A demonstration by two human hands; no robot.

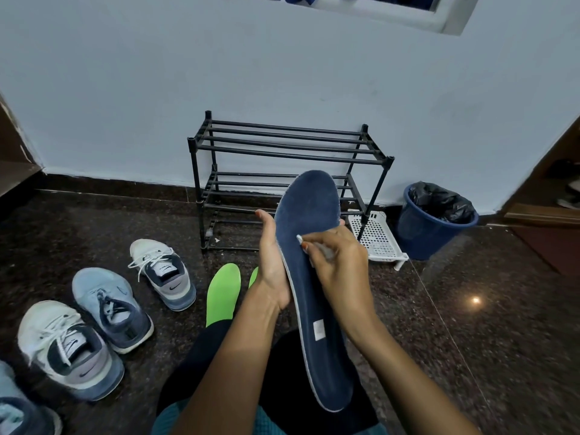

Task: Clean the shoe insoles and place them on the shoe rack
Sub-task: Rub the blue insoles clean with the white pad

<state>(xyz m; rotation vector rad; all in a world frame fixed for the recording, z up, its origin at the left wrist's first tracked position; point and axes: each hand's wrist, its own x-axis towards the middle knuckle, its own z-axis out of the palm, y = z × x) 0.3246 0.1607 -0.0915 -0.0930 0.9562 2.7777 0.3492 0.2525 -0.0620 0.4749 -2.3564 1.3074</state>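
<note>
The blue insole (pixel 314 208), toe toward the shoe rack (pixel 282 141), is gripped by the left hand (pixel 271 265); a white tool (pixel 299 238) is pinched against it by the right hand (pixel 339 271).

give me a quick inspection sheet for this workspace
surface: dark speckled floor, glossy
job's things: blue insole held toe-up; green insoles on the floor; black shoe rack against the wall
clutter: four sneakers at left, one cut off by the frame; white perforated tray and blue bin right of the rack
hands: left hand grips the blue insole; right hand pinches a small whitish item, blurred, against it
cables: nothing seen
surroundings: pale blue wall, window frame above
</note>
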